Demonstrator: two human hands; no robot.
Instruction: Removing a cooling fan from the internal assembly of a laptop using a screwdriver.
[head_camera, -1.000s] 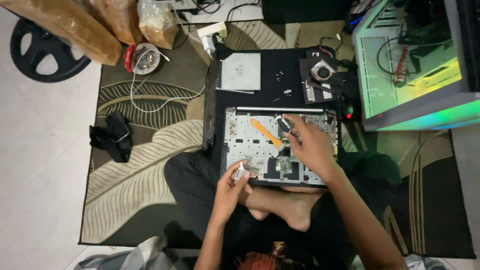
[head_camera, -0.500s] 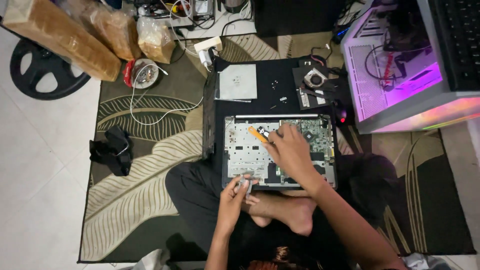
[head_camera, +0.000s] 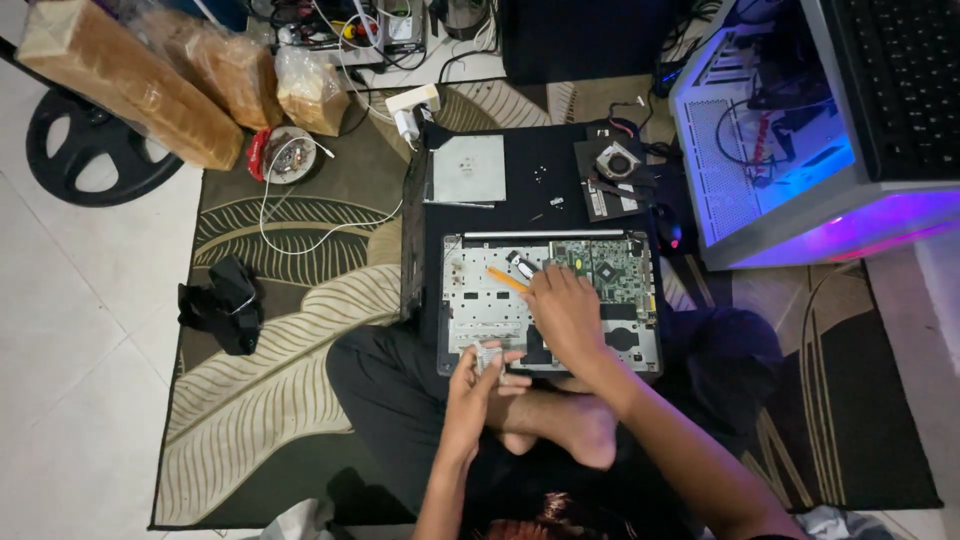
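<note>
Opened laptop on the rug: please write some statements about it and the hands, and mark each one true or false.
1. The opened laptop lies with its inner board exposed. True.
2. The right hand rests on the middle of the laptop. True.
3. The left hand is lifted far away, over the white floor tiles. False: it is at the laptop's near edge, with a small pale part at its fingertips.
4. An orange tool lies on the laptop, near the right hand. True.
5. The small fan is mounted inside the laptop. False: it lies apart, on the black mat behind the laptop.
6. The lit computer case stands left of the laptop. False: it stands to the right.
</note>
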